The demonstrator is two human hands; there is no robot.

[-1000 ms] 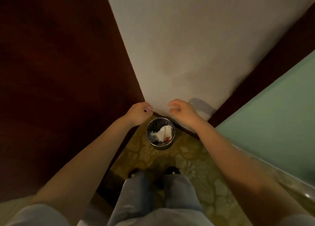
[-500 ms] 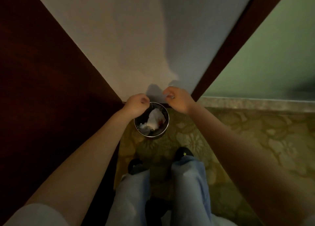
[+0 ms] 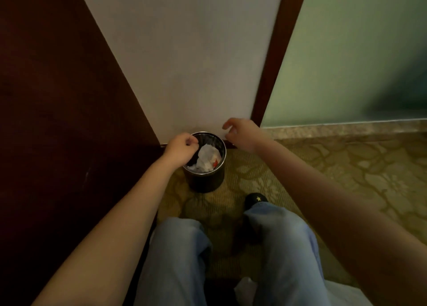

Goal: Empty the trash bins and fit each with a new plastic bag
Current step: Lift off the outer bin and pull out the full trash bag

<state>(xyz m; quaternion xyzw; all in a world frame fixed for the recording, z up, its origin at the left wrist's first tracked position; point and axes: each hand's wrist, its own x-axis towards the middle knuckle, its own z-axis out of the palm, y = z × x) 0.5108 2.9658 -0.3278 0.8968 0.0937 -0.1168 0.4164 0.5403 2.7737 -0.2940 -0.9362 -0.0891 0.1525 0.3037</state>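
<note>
Carpet (image 3: 346, 178) bears bin (image 3: 205, 181), rim partly behind left hand (image 3: 182, 149).

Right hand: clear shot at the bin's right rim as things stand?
Probably yes. The right hand hovers open just right of the bin, nothing between it and the near rim; the left hand is curled at the opposite rim.

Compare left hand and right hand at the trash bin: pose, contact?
1. Left hand is fisted, its fingers curled round the left rim of the trash bin; right hand is a loose claw with its fingers apart.
2. Left hand touches the bin; right hand hangs clear of its right side, near the wall base, and holds nothing.

Shared: both are bare and stretched forward toward the bin.
</note>
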